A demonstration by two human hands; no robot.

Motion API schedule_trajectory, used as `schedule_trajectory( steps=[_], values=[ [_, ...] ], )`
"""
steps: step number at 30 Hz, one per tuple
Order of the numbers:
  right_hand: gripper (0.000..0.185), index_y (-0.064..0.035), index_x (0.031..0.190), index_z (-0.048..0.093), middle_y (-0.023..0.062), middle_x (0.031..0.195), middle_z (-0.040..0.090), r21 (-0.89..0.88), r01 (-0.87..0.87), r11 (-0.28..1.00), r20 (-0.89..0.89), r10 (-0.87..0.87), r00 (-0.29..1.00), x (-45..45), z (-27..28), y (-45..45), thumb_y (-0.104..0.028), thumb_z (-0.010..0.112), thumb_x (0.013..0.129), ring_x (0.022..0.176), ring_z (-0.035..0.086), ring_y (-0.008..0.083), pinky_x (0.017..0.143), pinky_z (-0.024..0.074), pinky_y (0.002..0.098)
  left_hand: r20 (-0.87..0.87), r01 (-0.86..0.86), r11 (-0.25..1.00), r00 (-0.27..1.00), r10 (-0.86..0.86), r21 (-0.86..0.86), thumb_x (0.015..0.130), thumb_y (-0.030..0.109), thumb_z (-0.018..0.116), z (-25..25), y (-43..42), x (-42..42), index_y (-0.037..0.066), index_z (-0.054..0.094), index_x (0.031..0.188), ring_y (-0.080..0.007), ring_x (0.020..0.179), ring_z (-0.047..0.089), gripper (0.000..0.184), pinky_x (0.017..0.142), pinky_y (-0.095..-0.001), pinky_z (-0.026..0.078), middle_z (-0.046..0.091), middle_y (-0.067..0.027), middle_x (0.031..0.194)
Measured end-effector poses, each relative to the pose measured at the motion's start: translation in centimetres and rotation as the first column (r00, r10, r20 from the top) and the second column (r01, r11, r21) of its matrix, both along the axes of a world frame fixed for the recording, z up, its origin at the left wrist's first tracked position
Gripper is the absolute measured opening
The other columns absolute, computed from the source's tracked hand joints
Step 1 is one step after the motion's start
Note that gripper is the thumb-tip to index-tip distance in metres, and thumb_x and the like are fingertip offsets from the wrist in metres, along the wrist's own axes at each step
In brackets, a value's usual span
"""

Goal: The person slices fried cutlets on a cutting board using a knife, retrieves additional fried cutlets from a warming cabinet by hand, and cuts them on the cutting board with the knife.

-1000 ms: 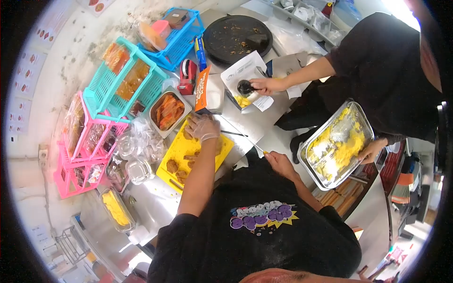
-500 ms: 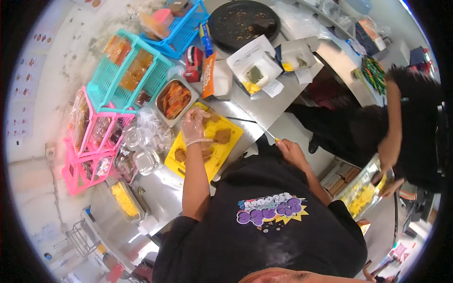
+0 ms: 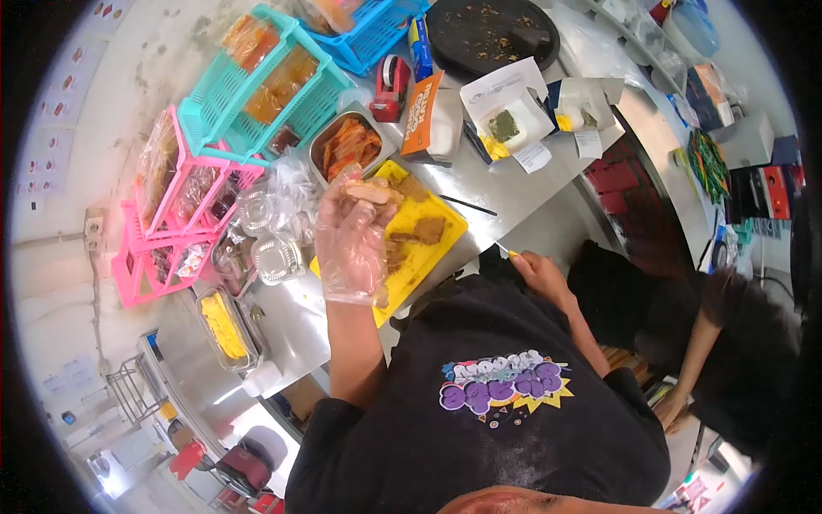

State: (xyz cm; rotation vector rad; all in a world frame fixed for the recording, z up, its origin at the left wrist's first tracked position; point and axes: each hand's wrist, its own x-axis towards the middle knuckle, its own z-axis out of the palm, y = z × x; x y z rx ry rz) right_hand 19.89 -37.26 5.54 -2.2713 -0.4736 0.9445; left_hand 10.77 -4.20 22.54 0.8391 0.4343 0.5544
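My left hand, in a clear plastic glove, is raised over a yellow cutting board. Its curled fingers hold a pale brown slice of food, whose exact kind I cannot make out. Browned flat pieces and dark crumbs lie on the board. My bare right hand grips a knife by its yellow handle, off the counter's edge, with only a short part of the blade showing. A metal pan of reddish kimchi-like food stands just beyond the board.
Open takeaway boxes with food stand on the steel counter, near a thin black stick. Clear plastic containers, a tray of yellow food and stacked baskets line the left. Another person is at the right.
My left hand has lifted from the board and turned, now with a slice of food in its fingers. My right hand keeps the knife. The view has shifted, and the other person has moved lower.
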Motion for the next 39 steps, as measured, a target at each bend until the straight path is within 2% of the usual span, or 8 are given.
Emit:
schedule_trajectory(
  steps=[3,9,15,18,24,27,33,39],
  values=[
    [0.054,-0.0008,0.102,0.070,0.0247,0.090,0.071,-0.001,0.000,1.000,-0.052,0.000,0.999,0.1,1.5,0.7,-0.052,0.052,0.105,0.090,0.068,0.0465,0.081,0.0516,0.0508,0.167,-0.041,0.996,0.986,0.026,0.083,0.091,0.001,0.075,1.9,-1.6,-0.4,0.007,0.058,0.131,-0.0313,0.117,0.064,0.043,0.094,-0.0426,0.060,0.063,-0.0163,0.123],
    [0.053,-0.0023,0.105,0.072,0.0253,0.094,0.072,-0.035,-0.075,0.997,0.017,0.076,0.997,-0.1,0.2,0.8,-0.051,0.052,0.105,0.093,0.068,0.0463,0.083,0.0513,0.0521,0.190,-0.056,0.989,0.981,0.030,0.134,0.079,0.013,0.089,4.2,-2.4,-1.0,0.006,0.058,0.117,-0.0316,0.115,0.066,0.049,0.095,-0.0443,0.060,0.065,-0.0215,0.120],
    [0.052,-0.0021,0.102,0.071,0.0252,0.091,0.071,-0.017,-0.042,0.999,-0.015,0.041,0.999,-0.3,1.2,1.5,-0.051,0.052,0.105,0.091,0.068,0.0466,0.081,0.0512,0.0523,0.247,-0.039,0.978,0.969,-0.013,0.204,0.078,0.014,0.091,5.2,-2.7,-1.7,0.007,0.057,0.112,-0.0303,0.107,0.069,0.049,0.090,-0.0411,0.062,0.068,-0.0196,0.112],
    [0.050,0.0022,0.099,0.068,0.0266,0.083,0.068,0.021,-0.034,0.999,0.020,0.034,0.999,-0.6,1.0,1.5,-0.044,0.052,0.107,0.079,0.066,0.0445,0.074,0.0503,0.0498,0.296,-0.006,0.960,0.952,-0.081,0.281,0.077,0.016,0.091,4.6,-2.2,-1.8,0.007,0.057,0.112,-0.0300,0.102,0.071,0.050,0.086,-0.0397,0.063,0.069,-0.0192,0.111],
    [0.051,0.0001,0.097,0.069,0.0277,0.088,0.069,0.018,-0.025,1.000,-0.003,0.025,1.000,-0.6,1.8,1.8,-0.047,0.053,0.106,0.087,0.066,0.0483,0.078,0.0503,0.0526,0.305,-0.007,0.959,0.949,-0.084,0.284,0.084,0.012,0.084,5.0,-2.4,-2.0,0.005,0.056,0.113,-0.0292,0.098,0.071,0.041,0.085,-0.0414,0.062,0.069,-0.0189,0.107],
    [0.051,0.0006,0.096,0.068,0.0281,0.086,0.068,0.010,-0.010,1.000,-0.020,0.011,1.000,-0.5,2.0,1.6,-0.047,0.052,0.106,0.085,0.066,0.0486,0.077,0.0498,0.0530,0.193,-0.069,0.914,0.981,-0.010,0.399,0.090,0.005,0.075,3.1,-1.0,-1.2,0.004,0.056,0.114,-0.0280,0.096,0.071,0.031,0.088,-0.0442,0.060,0.068,-0.0179,0.105],
    [0.052,0.0002,0.096,0.068,0.0277,0.084,0.067,0.029,0.039,0.999,-0.001,-0.039,0.999,-0.6,0.5,0.3,-0.048,0.051,0.106,0.084,0.065,0.0494,0.076,0.0496,0.0534,-0.235,-0.088,0.996,0.968,0.091,0.026,0.091,0.003,0.069,-8.5,4.1,-1.6,-0.001,0.059,0.112,-0.0223,0.096,0.067,0.024,0.088,-0.0371,0.058,0.067,-0.0107,0.102],
    [0.051,-0.0003,0.095,0.068,0.0282,0.085,0.067,0.028,0.043,0.999,0.023,-0.043,0.999,-0.3,0.0,-0.7,-0.048,0.052,0.105,0.084,0.065,0.0497,0.076,0.0498,0.0536,-0.766,0.116,0.931,0.607,0.210,0.347,0.087,0.009,0.075,-16.3,5.7,-1.4,0.000,0.063,0.102,-0.0275,0.077,0.071,0.021,0.073,-0.0384,0.057,0.071,-0.0134,0.087]
  ],
)
